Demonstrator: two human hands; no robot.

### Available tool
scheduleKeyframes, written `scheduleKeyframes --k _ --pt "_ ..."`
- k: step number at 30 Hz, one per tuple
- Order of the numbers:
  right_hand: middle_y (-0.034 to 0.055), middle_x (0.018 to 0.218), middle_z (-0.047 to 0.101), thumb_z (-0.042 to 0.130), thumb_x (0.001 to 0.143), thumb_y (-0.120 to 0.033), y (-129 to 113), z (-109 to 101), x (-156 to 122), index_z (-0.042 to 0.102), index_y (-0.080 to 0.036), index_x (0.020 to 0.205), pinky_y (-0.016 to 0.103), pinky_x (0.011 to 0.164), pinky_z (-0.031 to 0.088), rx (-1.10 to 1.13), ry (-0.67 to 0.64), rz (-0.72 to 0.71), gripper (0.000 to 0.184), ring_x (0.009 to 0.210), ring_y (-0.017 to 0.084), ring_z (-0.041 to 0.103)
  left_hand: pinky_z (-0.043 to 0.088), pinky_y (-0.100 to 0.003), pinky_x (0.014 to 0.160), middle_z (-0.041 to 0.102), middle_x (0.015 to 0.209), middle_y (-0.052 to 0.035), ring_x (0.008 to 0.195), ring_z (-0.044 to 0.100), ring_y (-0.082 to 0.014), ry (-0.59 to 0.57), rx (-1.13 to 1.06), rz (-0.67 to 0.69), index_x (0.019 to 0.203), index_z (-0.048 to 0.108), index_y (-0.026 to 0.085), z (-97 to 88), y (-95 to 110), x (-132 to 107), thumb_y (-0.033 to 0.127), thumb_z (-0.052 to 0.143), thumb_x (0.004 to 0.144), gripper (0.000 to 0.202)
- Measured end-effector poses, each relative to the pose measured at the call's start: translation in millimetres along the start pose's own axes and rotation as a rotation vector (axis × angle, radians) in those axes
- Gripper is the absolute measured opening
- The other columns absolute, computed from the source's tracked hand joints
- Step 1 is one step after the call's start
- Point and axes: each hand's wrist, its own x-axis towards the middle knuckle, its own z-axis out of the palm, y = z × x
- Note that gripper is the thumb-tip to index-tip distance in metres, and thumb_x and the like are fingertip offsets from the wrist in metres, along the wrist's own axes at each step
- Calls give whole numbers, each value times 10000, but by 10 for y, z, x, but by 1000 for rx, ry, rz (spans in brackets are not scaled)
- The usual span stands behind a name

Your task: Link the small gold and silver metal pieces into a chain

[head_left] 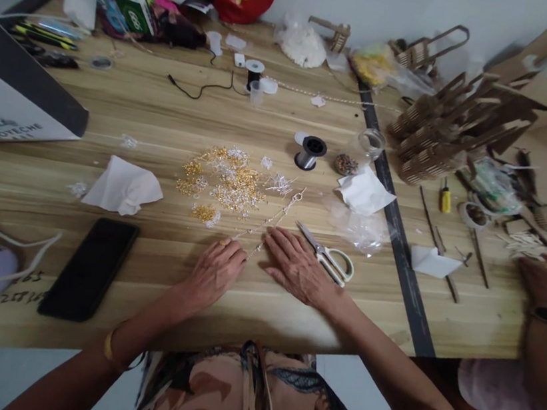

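Patterned top (pixel 208 391); left hand (pixel 217 271), right hand (pixel 299 267) at thin chain (pixel 284 212).

On the table (pixel 155 105), the scissors (pixel 319 248) have the chain (pixel 281 215) on their left, the phone (pixel 90 268) farther left, a spool (pixel 311 151) behind.

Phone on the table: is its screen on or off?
It looks off: the smartphone's face is plain black, with no picture or light showing on it.
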Motion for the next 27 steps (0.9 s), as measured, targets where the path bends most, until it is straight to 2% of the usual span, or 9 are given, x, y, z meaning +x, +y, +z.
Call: scheduleKeyframes --k 6,9,14,20,27 --pt "162 1457 430 440 964 -380 46 -81 20 419 -136 1399 538 1147 296 16 34 -19 499 1393 272 326 439 -344 794 639 851 -59 824 572 -201 11 4 -11 829 622 169 -8 2 -11 187 458 943 201" --pt "152 1406 478 441 967 -327 35 -124 36 443 -162 1373 528 1128 329 29 31 -15 438 1356 258 375 448 -336 802 644 859 -56 836 578 -190 14 -78 -37 845 624 170 -60 -47 -35 190 454 947 199" --pt "144 1220 573 405 982 -272 -49 -177 108 533 -159 1250 467 1007 443 68 -10 -17 317 1180 249 496 457 -318 799 643 838 -35 826 583 -172 63 -287 -195 850 627 174 -180 -258 -170 206 492 930 160" --pt "121 1030 580 395 983 -247 -191 -136 291 593 -144 1022 409 903 467 126 -49 -125 226 1001 232 532 463 -320 810 661 868 -37 854 602 -180 47 -359 -370 879 646 171 -290 -470 -442 246 500 915 169" --pt "104 982 579 341 1000 -257 -335 -63 483 594 -156 949 363 848 473 167 -33 -247 277 941 205 534 454 -335 846 657 871 -36 857 596 -178 -21 -344 -292 866 661 175 -325 -489 -547 217 492 916 181"
